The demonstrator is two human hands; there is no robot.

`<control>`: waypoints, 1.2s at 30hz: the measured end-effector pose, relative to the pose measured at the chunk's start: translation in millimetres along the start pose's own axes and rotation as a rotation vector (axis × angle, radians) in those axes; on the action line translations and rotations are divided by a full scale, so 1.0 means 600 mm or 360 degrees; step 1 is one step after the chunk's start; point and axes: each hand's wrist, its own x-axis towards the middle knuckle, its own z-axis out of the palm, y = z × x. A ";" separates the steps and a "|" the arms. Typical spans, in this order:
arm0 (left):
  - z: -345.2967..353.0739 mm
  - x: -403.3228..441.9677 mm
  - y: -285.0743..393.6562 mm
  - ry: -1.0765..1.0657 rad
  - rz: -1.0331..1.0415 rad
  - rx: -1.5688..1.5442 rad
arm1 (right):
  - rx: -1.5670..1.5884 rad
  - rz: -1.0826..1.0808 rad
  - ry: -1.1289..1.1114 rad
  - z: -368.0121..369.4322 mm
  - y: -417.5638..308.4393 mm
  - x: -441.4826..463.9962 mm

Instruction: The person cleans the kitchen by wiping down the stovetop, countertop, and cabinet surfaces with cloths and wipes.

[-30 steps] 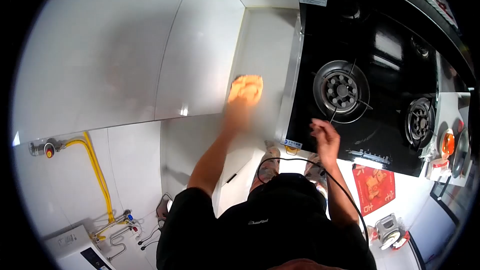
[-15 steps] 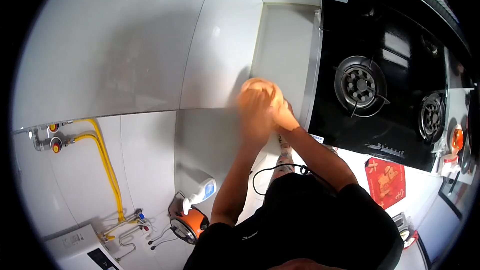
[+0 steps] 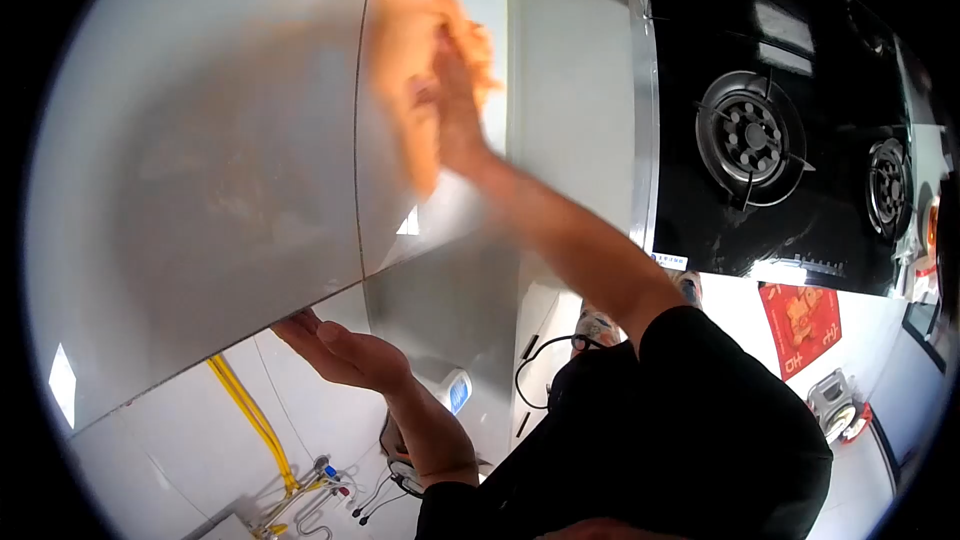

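Blurred orange cloth (image 3: 405, 50), loosely bunched, against glossy pale panel (image 3: 250, 190)

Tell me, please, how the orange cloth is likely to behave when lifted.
The orange cloth is probably floppy, since its outline looks crumpled and uneven around the right hand. It is likely light for its size, as that hand alone holds it. Blur hides its texture.

This is a kitchen. A black glass gas hob (image 3: 690, 230) with round burners (image 3: 755, 135) lies well to the right of the right hand's fingers (image 3: 444, 45). Farther right and lower than those fingers is a red printed mat (image 3: 803, 328). Below the left hand's fingers (image 3: 300, 324), yellow pipes (image 3: 254, 415) run along a white tiled wall (image 3: 170, 450) to small metal valves (image 3: 322, 470) with blue and red fittings.
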 end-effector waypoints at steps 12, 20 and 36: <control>0.009 -0.004 0.016 0.0015 -0.0281 0.0035 | -0.1685 0.0020 -0.0136 -0.070 0.000 -0.184; 0.015 -0.016 -0.001 0.0277 -0.0270 0.0139 | -0.0609 0.0533 0.0382 -0.153 0.037 -0.060; -0.003 -0.024 -0.018 0.0249 -0.0181 0.0778 | -0.2095 0.0329 -0.0166 -0.192 0.023 -0.101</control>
